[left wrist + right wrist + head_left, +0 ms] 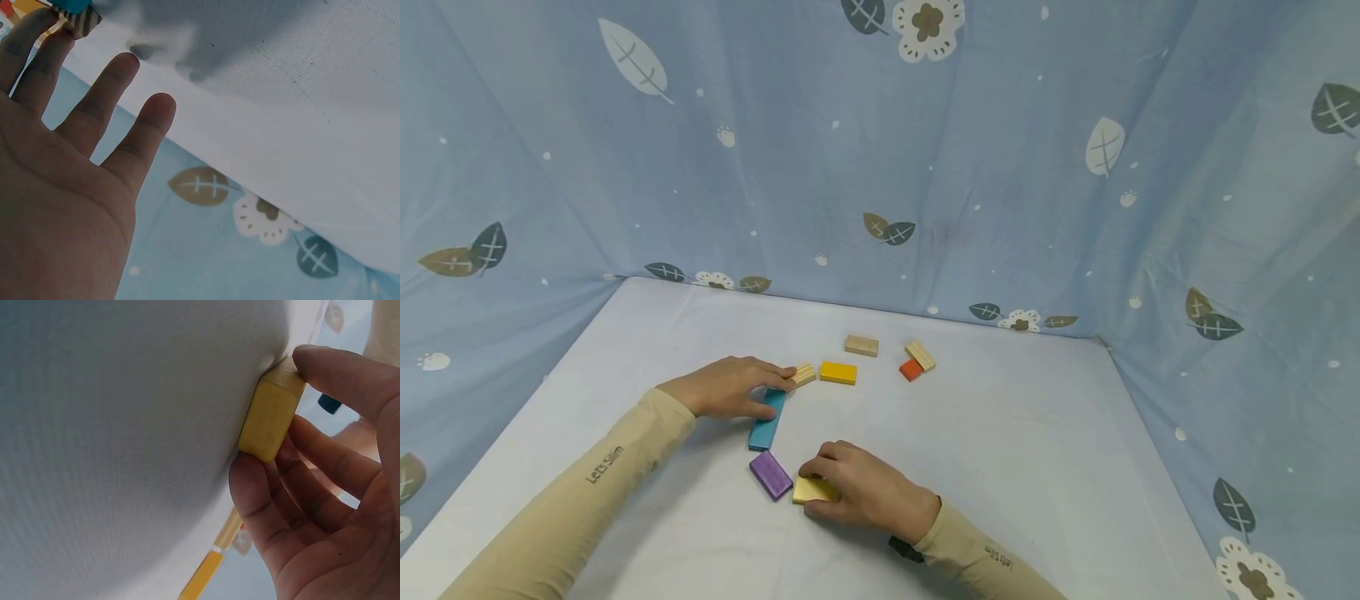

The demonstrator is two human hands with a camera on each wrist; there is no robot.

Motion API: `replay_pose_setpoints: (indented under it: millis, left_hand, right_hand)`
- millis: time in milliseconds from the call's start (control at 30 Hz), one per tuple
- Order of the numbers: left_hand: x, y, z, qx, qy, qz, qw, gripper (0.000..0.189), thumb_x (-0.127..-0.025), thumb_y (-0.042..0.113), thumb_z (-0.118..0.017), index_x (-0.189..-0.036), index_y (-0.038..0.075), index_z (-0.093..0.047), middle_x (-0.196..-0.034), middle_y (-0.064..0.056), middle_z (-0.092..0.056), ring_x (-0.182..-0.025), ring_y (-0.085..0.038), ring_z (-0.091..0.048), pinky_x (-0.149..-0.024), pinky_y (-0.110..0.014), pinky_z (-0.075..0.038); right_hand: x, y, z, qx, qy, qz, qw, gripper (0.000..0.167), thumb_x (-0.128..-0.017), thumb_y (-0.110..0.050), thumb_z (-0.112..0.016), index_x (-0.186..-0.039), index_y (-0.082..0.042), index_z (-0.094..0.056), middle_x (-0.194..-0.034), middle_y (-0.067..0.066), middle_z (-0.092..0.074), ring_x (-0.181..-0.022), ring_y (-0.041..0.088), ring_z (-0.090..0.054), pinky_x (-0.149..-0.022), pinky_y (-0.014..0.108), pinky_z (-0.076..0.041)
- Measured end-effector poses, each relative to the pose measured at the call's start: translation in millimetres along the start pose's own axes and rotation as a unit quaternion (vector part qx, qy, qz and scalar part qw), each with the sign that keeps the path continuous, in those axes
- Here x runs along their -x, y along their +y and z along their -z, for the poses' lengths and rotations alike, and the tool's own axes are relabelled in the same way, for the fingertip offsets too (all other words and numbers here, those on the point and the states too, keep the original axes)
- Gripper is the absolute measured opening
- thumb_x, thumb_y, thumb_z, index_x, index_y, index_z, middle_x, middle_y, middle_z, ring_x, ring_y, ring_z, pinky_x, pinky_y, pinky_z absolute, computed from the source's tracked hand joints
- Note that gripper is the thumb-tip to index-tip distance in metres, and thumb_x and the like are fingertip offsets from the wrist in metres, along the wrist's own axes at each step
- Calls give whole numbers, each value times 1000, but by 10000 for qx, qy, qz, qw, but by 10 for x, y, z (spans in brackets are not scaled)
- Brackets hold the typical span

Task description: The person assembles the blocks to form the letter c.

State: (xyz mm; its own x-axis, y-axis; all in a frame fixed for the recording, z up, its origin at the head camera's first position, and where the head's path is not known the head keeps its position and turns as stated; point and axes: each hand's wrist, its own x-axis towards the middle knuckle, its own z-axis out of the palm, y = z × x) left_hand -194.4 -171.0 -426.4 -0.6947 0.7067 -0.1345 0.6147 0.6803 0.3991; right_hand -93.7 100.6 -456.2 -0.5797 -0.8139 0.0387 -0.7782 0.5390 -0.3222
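Note:
My right hand [872, 490] pinches a pale yellow block [814, 490] between thumb and fingers, low against the white cloth. In the right wrist view the fingertips grip the ends of this yellow block [270, 419]. Just left of it lies a purple block [771, 476]. Farther up, a blue block [766, 422] lies with one end near the purple one. My left hand [730, 387] is over the blue block's far end, its thumb at that block and its fingertips at a striped wooden block [804, 375]. The left wrist view shows its fingers spread and fairly straight.
Right of the striped block lies an orange-yellow block [838, 372], with a plain wooden block [861, 345] behind it. Another wooden block [921, 356] touches or overlaps a small red block [910, 370]. A blue patterned curtain [805, 167] borders the white table [1037, 467].

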Motion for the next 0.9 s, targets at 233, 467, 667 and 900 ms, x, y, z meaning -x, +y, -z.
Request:
replay_pose_setpoints:
  millis: [233,467,667,900]
  left_hand:
    - [-8,-1,-10,8,5,-11,10000,52,-93,31,-76,-139,10,-64,-152,-7,-51,-136,-37,-48,-111,-60,-37]
    - [-1,1,-5,-12,21,-52,10000,51,-93,32,-76,-138,10,-65,-151,-8,-52,-136,-38,-48,-111,-60,-37]
    - [-5,-22,-22,-20,4,-23,10000,51,-93,32,-76,-138,11,-64,-152,-6,-51,-137,-37,-48,-111,-61,-37]
    - [-14,-28,-19,-67,-24,15,10000,52,-93,34,-76,-138,12,-65,-152,-5,-51,-137,-37,-48,-111,-61,-37]
  right_hand:
    - [9,-5,-8,-7,71,3,10000,37,-92,-38,-77,-122,-17,-70,-107,-7,-63,-89,-2,-51,-81,6,-44]
    - [22,-8,-4,-94,149,4,9998,38,-92,-37,-77,-123,-16,-70,-110,-5,-61,-94,0,-52,-84,6,-44]
    - [19,-16,-4,-104,125,-14,9999,38,-92,-37,-77,-123,-16,-70,-108,-6,-61,-90,-2,-50,-81,5,-43]
    - [13,-33,12,-78,122,-75,9999,38,-92,-40,-76,-122,-18,-70,-109,-6,-61,-89,-2,-50,-79,5,-43]
